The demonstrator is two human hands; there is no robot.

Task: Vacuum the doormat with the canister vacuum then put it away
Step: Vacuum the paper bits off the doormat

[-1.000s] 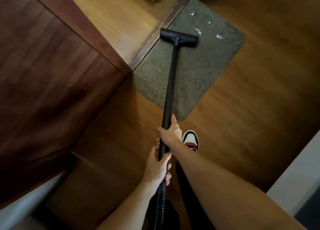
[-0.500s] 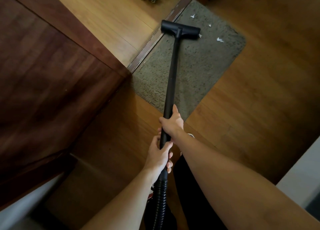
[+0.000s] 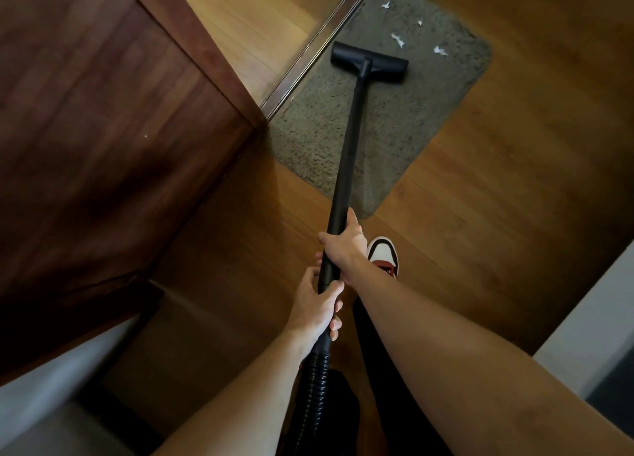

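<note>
Both hands wrap the black wand, right hand ahead of left hand for leverage, keeping the floor nozzle flat on the grey doormat just short of the white scraps.

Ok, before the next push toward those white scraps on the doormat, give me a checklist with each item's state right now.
1. Both hands on the wand: ok. The right hand grips the vacuum wand above the left hand.
2. Floor head on the mat: ok. The floor head lies on the doormat.
3. Scraps ahead of the head: ok. Four white paper scraps lie beyond it, not yet picked up.
4. Clear of the door track: ok. The head's left end sits close to the metal threshold strip, apart from it.
5. Foot off the mat: ok. The shoe stands on bare floor.
6. Suction on: cannot tell.
</note>
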